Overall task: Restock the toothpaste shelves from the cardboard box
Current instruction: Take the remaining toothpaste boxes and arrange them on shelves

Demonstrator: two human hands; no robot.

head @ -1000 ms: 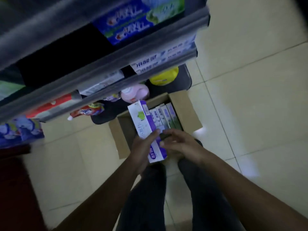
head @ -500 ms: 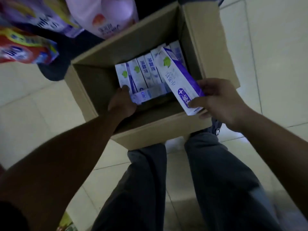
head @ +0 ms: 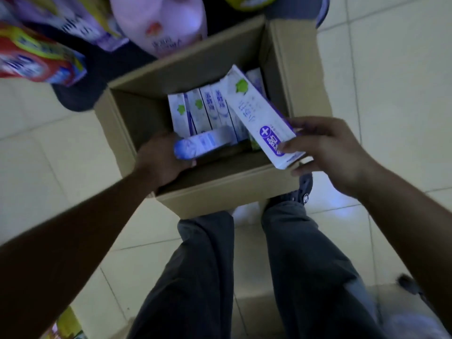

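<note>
An open cardboard box (head: 220,194) stands on the tiled floor in front of my legs. Several white and purple toothpaste cartons (head: 208,108) stand upright in its right half. My right hand (head: 327,148) grips one white and purple carton (head: 259,113) by its near end, tilted over the box's right side. My left hand (head: 161,157) is down inside the box near its front wall, closed around a second toothpaste carton (head: 205,143) that lies crosswise and looks blurred.
Bagged goods sit on the low shelf beyond the box: a red pack (head: 31,59), a purple pack (head: 80,28), a pink bag (head: 161,25) and a yellow item (head: 249,0). My dark trouser legs (head: 244,277) and a shoe (head: 303,189) stand just behind the box.
The view dropped from the shelves to the box. The tilted carton passed from my left hand to my right, and my left hand reached into the box and lifted another carton slightly.
</note>
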